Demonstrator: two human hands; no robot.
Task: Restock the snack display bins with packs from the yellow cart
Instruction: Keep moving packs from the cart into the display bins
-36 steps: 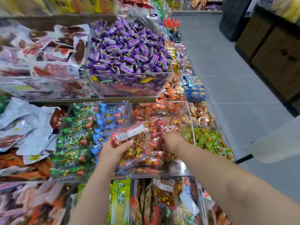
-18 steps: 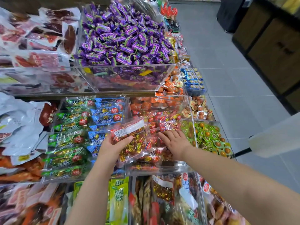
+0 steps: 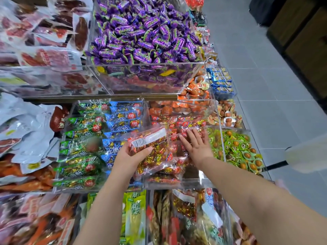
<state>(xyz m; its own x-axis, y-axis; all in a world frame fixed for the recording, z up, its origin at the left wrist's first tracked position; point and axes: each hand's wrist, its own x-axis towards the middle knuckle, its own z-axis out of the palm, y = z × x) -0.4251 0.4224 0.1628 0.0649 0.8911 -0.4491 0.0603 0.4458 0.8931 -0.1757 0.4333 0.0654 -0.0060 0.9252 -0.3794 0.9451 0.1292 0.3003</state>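
Packs [image 3: 184, 125] now under flat right hand [image 3: 196, 147]

Two bare arms belonging to one person are in view. The left hand [image 3: 130, 157] shows its back and thumb above a smooth wrist. The right hand [image 3: 197, 147] shows its back, its knuckles and slim fingers; the nails are too blurred to describe. The left forearm [image 3: 104, 206] is uncovered all the way to the bottom edge. The right forearm [image 3: 247, 193] is uncovered too, and looks much thicker toward the corner, stretched by the wide lens.
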